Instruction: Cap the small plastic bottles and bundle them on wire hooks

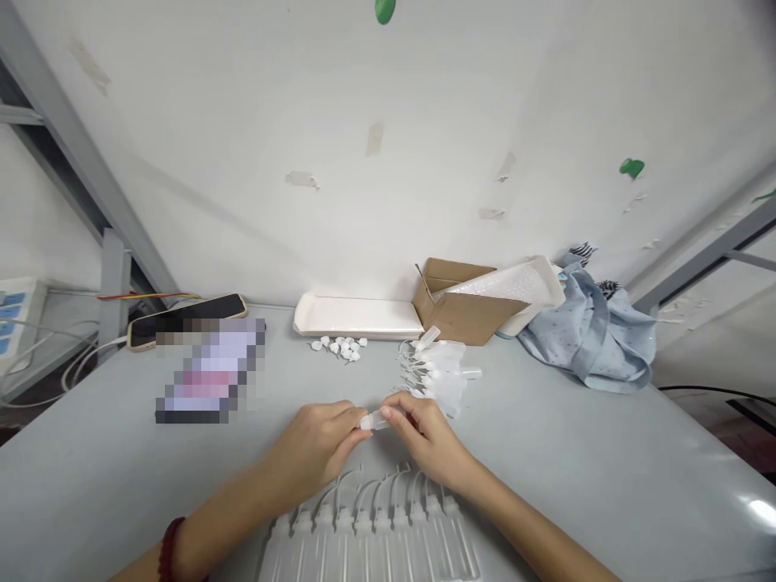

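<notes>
My left hand (321,444) is closed, its thumb and fingers pinching a small white cap (365,422). That cap sits at the neck of a small translucent plastic bottle (380,419), whose body my right hand (433,440) grips between thumb and fingers. Just below both hands lies a row of clear plastic tubes (364,554) with white caps and thin curved tails. Beyond my right hand is a loose heap of translucent bottles (447,376), also with thin tails. Several small white caps (345,347) lie in a pile farther back.
Against the wall stand white trays (364,315) and an open cardboard box (478,317) with bubble wrap sticking out. A light-blue cloth bag (597,339) lies at right. A dark phone (194,319) and a pixelated device (212,368) rest at left, near cables and a power strip (21,323).
</notes>
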Demonstrator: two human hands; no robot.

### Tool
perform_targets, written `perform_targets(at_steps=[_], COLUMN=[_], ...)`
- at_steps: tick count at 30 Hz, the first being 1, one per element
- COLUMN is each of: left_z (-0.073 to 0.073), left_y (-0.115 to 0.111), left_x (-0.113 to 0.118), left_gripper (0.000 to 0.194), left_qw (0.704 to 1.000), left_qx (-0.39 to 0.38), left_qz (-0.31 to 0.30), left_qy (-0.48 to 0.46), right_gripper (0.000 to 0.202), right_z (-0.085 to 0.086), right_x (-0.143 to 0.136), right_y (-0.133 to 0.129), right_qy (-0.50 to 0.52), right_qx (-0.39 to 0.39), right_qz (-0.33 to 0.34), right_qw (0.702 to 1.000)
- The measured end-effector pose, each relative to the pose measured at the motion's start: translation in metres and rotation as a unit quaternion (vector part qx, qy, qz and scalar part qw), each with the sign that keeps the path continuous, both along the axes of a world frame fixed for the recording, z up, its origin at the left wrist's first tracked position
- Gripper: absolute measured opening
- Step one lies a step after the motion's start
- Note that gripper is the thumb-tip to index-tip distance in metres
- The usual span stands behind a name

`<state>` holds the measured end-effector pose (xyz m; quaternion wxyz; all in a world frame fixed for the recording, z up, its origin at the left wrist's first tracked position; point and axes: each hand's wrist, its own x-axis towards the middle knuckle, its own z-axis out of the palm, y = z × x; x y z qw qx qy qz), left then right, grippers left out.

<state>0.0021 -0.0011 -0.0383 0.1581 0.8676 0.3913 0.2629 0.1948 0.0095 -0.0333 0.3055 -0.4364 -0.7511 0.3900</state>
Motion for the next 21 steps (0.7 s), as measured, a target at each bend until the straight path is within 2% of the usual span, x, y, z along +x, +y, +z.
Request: perform_targets(at_steps=[2, 4, 7, 10, 14, 18, 21], left_z=[-0.005, -0.003, 0.008, 0.018, 0.020, 0.015, 0.007], left_y=[0.000, 0.000, 0.001, 0.001, 0.001, 0.002, 0.002], left_x=[-0.001, -0.001, -0.001, 0.001, 0.003, 0.002, 0.001], left_gripper=[0.030, 0.027, 0.026, 0.035, 0.036, 0.039, 0.040], left_qw=[0.998, 0.999, 0.998, 0.986, 0.967, 0.972, 0.991], left_qx=[0.054, 0.036, -0.063, -0.161, -0.245, -0.222, -0.121], left_qz=[0.002, 0.006, 0.016, 0.019, 0.028, 0.015, 0.001], left_qy=[0.031, 0.031, -0.002, -0.028, -0.064, -0.075, -0.055], right_gripper=[0.028, 0.029, 0.030, 0.029, 0.028, 0.028, 0.028], right_z=[0.000, 0.000, 0.001, 0.001, 0.001, 0.002, 0.001], right_x=[0.000, -0.001, -0.002, -0.002, -0.002, -0.001, -0.001], right_y=[0.000, 0.000, -0.001, -0.003, -0.003, -0.002, -0.002], right_qy=[-0.004, 0.002, 0.020, 0.030, 0.027, 0.016, 0.004], right_qx=[-0.010, -0.012, -0.014, -0.011, -0.007, -0.003, 0.000], right_qz=[-0.005, -0.010, -0.009, -0.001, 0.003, 0.012, 0.013], right_qw=[1.000, 1.000, 1.000, 0.999, 1.000, 1.000, 1.000])
